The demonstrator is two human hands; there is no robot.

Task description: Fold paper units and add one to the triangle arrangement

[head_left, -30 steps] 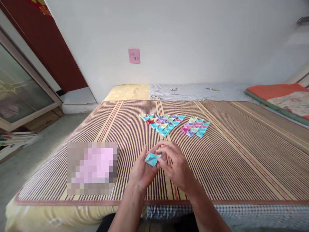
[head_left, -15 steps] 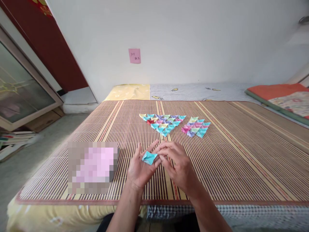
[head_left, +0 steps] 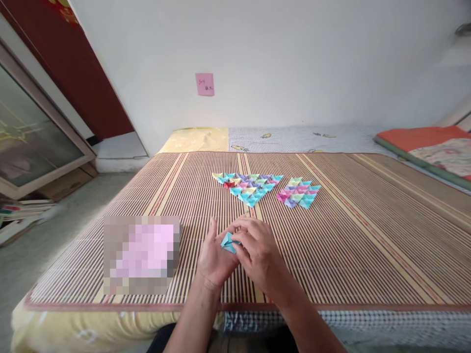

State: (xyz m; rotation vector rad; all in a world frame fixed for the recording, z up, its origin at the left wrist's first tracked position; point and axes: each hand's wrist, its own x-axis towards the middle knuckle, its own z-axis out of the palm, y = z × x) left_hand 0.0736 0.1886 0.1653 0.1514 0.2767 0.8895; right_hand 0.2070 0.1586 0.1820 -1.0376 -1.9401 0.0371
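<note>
A small light-blue folded paper boat (head_left: 228, 242) lies on the upturned palm and fingers of my left hand (head_left: 217, 260), which holds it from below with the thumb standing apart. My right hand (head_left: 259, 250) comes over from the right. Its thumb and index finger pinch the boat's right part and hide some of it. Beyond my hands, several paper boats in mixed colours stand in a triangular group (head_left: 248, 189), with a red one at its left side. A smaller group of paper boats (head_left: 299, 192) sits to the right of it.
A striped bamboo mat (head_left: 349, 245) covers the bed. At the left of the mat lies a blurred-out pink item (head_left: 147, 250). A pink note (head_left: 204, 84) is stuck on the white wall. Folded orange bedding (head_left: 423, 139) lies at the far right.
My right hand has moved left over my left palm, and its fingers now grip the blue paper boat's right part. The boat has shifted slightly right. Both boat groups stay put.
</note>
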